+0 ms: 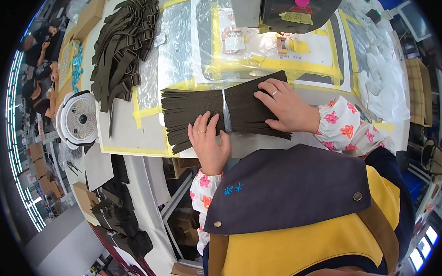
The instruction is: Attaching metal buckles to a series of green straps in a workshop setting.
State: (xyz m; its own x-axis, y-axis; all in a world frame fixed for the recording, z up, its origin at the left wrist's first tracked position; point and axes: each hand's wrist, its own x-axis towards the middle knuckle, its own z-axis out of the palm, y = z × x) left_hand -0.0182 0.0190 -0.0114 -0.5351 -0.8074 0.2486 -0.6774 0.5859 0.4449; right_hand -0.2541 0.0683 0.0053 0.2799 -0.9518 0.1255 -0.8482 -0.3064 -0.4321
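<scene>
left hand [209, 145] + right hand [285, 108]: apart, fingers spread, resting on dark strips [195, 106], seemingly steadying them | strips: near table [114, 128] edge, pale band [226, 111] round middle, probably keeping them bunched | buckled straps [124, 46]: piled left | machine [275, 12]: beyond

Pale-topped work table [119, 134], yellow tape [134, 151] along its near edge. Grey metal frame [178, 198] beneath that edge, as I see it. Past the left edge: stacked brown cardboard cartons [39, 166], long white strip lights [12, 130]. Beyond the near right corner: bright rectangular panes [423, 248], windows or lamps, unclear.
</scene>
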